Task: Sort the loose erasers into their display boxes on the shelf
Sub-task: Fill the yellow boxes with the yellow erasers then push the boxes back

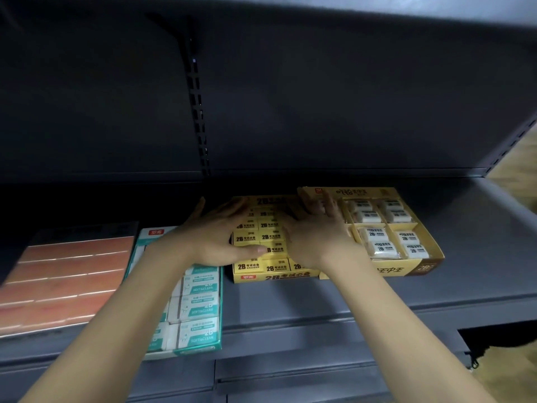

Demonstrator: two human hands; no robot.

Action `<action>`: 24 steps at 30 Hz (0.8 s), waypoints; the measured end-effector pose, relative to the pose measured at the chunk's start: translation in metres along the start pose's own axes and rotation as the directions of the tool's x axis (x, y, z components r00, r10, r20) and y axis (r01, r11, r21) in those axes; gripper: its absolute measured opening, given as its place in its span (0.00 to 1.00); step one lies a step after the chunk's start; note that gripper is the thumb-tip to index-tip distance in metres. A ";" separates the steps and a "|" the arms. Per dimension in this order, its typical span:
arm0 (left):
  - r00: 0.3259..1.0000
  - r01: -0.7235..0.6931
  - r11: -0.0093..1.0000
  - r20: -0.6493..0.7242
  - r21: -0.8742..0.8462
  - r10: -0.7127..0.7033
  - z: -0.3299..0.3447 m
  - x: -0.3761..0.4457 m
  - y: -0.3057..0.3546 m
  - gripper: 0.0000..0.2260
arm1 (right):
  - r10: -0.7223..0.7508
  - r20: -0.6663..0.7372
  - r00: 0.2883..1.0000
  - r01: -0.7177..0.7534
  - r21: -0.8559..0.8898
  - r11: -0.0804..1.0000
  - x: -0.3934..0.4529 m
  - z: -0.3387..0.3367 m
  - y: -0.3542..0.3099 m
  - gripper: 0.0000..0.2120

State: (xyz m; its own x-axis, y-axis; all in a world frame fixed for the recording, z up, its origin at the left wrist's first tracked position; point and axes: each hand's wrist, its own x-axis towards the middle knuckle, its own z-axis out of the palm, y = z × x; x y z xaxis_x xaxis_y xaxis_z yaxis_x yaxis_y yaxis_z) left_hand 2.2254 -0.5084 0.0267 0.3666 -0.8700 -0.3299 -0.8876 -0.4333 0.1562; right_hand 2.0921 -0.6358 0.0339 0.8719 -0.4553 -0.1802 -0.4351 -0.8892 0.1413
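1. Right, nearest first: the teal box [200, 312] sits at the shelf [377, 303] front edge, left of centre, w/ white-and-teal "SOFT&CLEAN" erasers in it. About 4 rows show in the clear column; the rest is hidden under the left forearm, so no full count.
2. Left of it lies an orange pack [66, 280], flat, 5 strips or so visible. Not part of the step, I'd say.
3. Next back, the left hand [215, 237]: fingers straight and spread, palm down over the left side of the yellow 2B box [273, 276], thumb tip touching a yellow eraser [274, 249] in the front rows. Holds nothing; just pressing/levelling.
4. The right hand [316, 234] lies flat over the right side of the same box, fingers straight and reaching toward its back, gripping nothing I can see.
5. Yellow erasers: approx 10 labels visible btwn the hands, packed tight in 2 to 3 columns; more are covered, so exact no. can't be told.
6. Step in hand, imo: tamping yellow erasers level in their box. Do it w/ flat palms, even pressure, and keep the box from sliding into its neighbour.
7. Farthest right, touching the yellow box: the tan divided box [418, 266], 4 compartments, 2 wrapped white erasers [377, 242] each, so 8.
8. Display boxes: 3. No loose eraser seen on the shelf.
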 end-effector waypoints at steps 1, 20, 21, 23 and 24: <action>1.000 -0.002 1.000 0.000 -0.008 0.002 -0.002 -0.001 0.000 0.38 | -0.005 -0.004 1.000 0.005 0.006 1.000 -0.001 0.000 0.001 0.24; 0.996 0.078 0.980 -0.067 0.185 -0.067 -0.010 -0.011 -0.007 0.26 | 0.006 -0.087 0.996 -0.003 0.034 0.999 -0.006 0.008 0.000 0.25; 0.996 0.062 0.984 -0.072 0.169 -0.050 -0.012 -0.013 -0.005 0.28 | -0.001 -0.106 0.994 0.007 0.049 0.999 -0.008 0.008 0.000 0.25; 0.998 0.018 0.990 -0.069 0.142 -0.008 -0.012 -0.020 -0.002 0.33 | -0.029 -0.127 0.992 0.035 0.049 0.998 -0.014 0.009 -0.003 0.25; 0.998 0.003 0.989 -0.061 0.147 0.006 -0.011 -0.023 -0.001 0.37 | -0.042 -0.123 0.992 0.047 0.042 0.998 -0.016 0.009 -0.005 0.25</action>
State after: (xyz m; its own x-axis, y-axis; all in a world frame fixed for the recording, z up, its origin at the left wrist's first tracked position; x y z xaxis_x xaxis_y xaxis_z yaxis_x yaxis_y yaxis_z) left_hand 2.2204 -0.4905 0.0443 0.3777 -0.8853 -0.2711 -0.9178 -0.3966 0.0165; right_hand 2.0783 -0.6241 0.0272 0.9102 -0.4090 -0.0647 -0.4027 -0.9108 0.0913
